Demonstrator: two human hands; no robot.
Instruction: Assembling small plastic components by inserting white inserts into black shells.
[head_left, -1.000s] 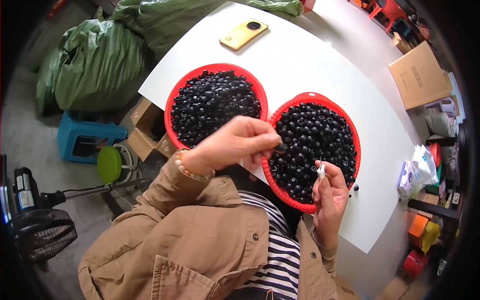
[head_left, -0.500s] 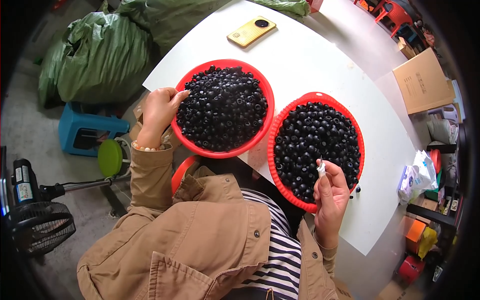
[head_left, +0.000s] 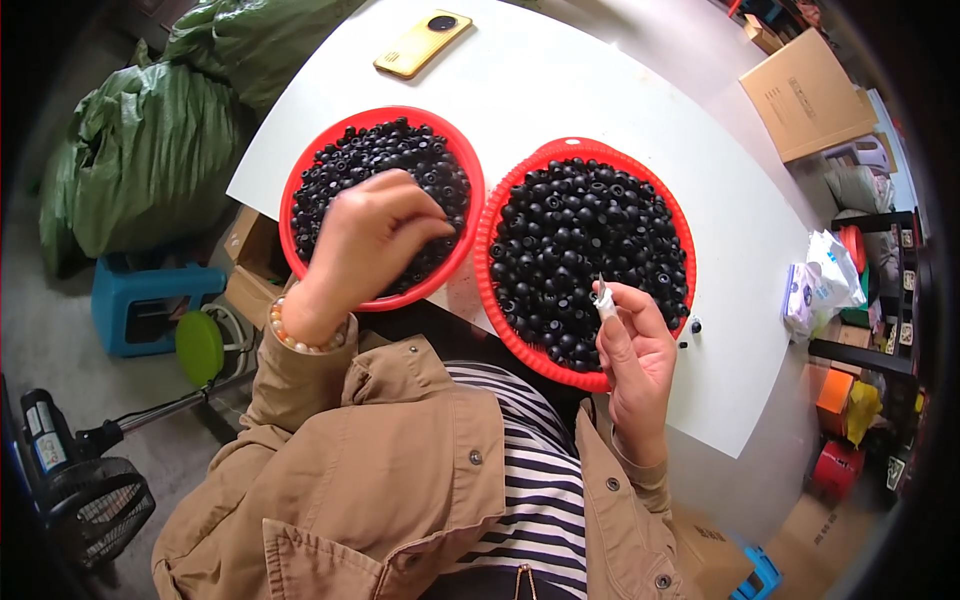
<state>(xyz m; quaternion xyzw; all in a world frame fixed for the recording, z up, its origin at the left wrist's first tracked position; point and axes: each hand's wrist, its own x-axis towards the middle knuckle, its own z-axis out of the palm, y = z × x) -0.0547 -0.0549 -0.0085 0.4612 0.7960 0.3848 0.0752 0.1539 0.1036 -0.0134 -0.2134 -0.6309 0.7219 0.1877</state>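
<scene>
In the head view, I seemed to be picking singly through the round, hollow black beads; the next move probably called for a fine left pinch and a steady right one. My left hand hung over the smooth red plastic basin of beads, fingers curled thumbward; whether they gripped a bead, I couldn't tell. My right hand clamped a slim, dark-tipped tool wrapped in white, with the ribbed red plastic basin of more beads just beyond those fingers, on the white bench.

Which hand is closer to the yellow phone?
Left. The left hand is over the left red basin, with the yellow phone beyond it; the right hand is farther off, at the near rim of the right red basin.
</scene>
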